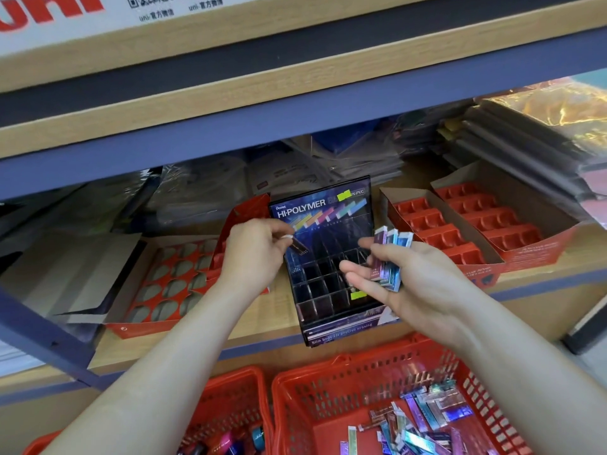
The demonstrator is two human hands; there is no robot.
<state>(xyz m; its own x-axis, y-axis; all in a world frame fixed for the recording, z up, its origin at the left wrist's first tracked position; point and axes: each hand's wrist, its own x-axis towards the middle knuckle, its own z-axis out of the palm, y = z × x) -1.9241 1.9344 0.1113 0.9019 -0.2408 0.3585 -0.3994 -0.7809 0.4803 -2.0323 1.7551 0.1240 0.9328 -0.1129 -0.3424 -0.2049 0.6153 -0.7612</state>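
Observation:
A black Hi-Polymer display box point(331, 257) with a grid of empty slots stands on the wooden shelf point(269, 320). My left hand point(253, 254) pinches one slim dark eraser point(297, 246) just over the box's upper left slots. My right hand point(407, 277) is palm up to the right of the box and holds a small bunch of slim erasers point(389, 257) in purple and blue sleeves. Below, a red basket point(328, 389) holds several more loose erasers point(423, 418).
Empty red cardboard display trays sit left point(170, 284) and right point(437, 231) of the box. Stacked plastic-wrapped packs fill the back of the shelf point(361, 159). A second red basket point(236, 418) with small items stands lower left. Another shelf board runs overhead point(295, 103).

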